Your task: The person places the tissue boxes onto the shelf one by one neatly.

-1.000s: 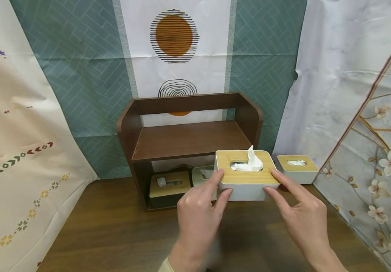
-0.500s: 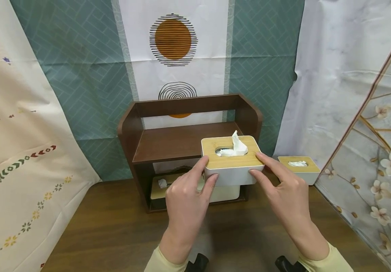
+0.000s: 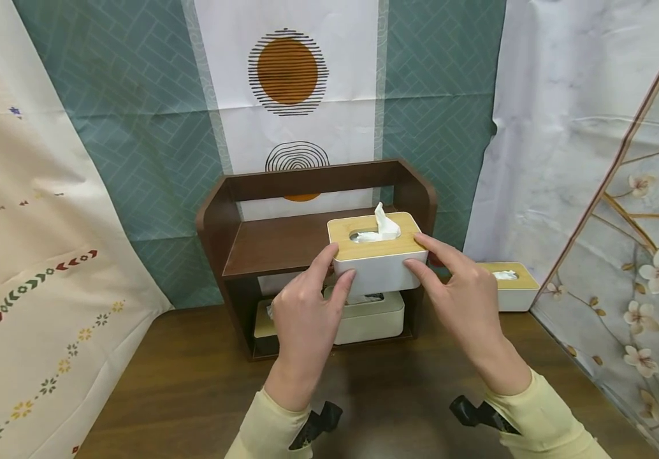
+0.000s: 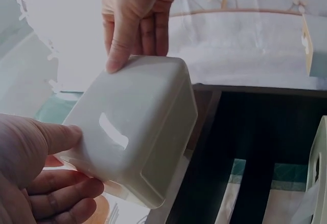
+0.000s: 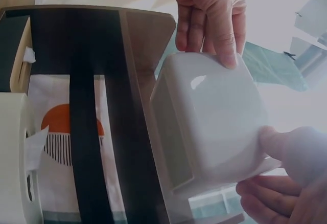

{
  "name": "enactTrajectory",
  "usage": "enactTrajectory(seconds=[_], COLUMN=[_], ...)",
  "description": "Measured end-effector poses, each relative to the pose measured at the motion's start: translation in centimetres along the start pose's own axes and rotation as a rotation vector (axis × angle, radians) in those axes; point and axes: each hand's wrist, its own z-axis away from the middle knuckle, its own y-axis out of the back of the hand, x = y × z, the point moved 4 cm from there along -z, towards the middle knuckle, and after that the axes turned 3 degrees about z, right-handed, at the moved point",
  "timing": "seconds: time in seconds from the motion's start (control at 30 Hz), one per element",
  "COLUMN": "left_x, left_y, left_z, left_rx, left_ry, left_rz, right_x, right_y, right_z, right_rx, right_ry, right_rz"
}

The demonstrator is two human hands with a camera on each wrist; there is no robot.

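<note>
A white tissue box (image 3: 383,273) with a bamboo lid hangs in the air before the brown desktop shelf (image 3: 283,239), a tissue sticking up from its slot. My left hand (image 3: 306,312) pinches its left end, thumb on the front wall and fingertips at the lid's edge. The right hand (image 3: 467,290) grips the other end likewise. Both wrist views look up at the box's glossy underside (image 4: 130,111), with a thumb pressed against it from each side. In the head view the box overlaps the front of the upper board.
Below, the shelf holds a pale green tissue box (image 3: 372,322) and, left of it, a dark one with a wooden lid (image 3: 263,322), partly hidden by my left hand. Another white tissue box (image 3: 515,296) stands on the wooden table (image 3: 192,395) beside the right curtain.
Both hands have carried the tissue box leftward, up and away from me, toward the upper board. More of the pale green box now shows beneath it.
</note>
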Motion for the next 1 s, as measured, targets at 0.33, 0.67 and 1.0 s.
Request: enactTrajectory(seconds=[0.33,0.67,1.0], left_x=[-1.3,-2.4,-3.0], left_y=[-1.6,-3.3,-4.3], left_z=[-1.6,-2.2,-3.3], left_rx=[0.005,-0.020,-0.052], left_ry=[-0.012,0.004,0.018], left_rz=[-0.029,-0.056,-0.098], right_x=[1.1,1.9,2.3], right_y=[-1.8,-3.1,-3.7], right_z=[-1.9,-2.8,-3.9], right_rx=[-0.038,-0.093,-0.122], right_ry=[-0.008,-0.027,-0.009], right_rz=[0.032,0.070,0.115])
